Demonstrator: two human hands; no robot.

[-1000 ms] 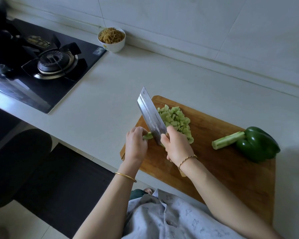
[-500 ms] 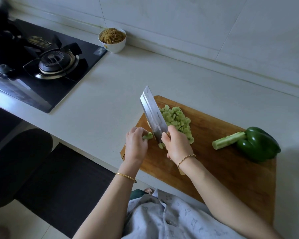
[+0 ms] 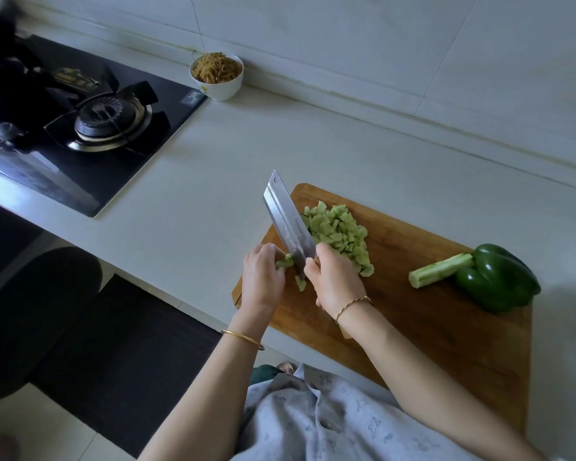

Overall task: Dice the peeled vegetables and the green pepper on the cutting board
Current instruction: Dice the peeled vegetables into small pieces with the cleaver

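Wooden cutting board [image 3: 446, 331] carries it all. Well right of my right fingers [image 3: 323, 259] lie the green pepper [image 3: 499, 281] and a peeled stick [image 3: 441, 270], its long axis pointing back toward them. My right hand [image 3: 336, 284] grips the cleaver [image 3: 288, 224]. Its edge sits just right of my left hand [image 3: 263, 277], whose curled fingers pinch a short stub [image 3: 285, 262].

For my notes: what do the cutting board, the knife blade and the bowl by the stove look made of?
Cutting board: likely wood or bamboo, warm brown with visible grain, matte. Knife blade: metal, probably steel; grey and reflective. Bowl: looks like glazed ceramic, white and smooth; plastic cannot be ruled out.
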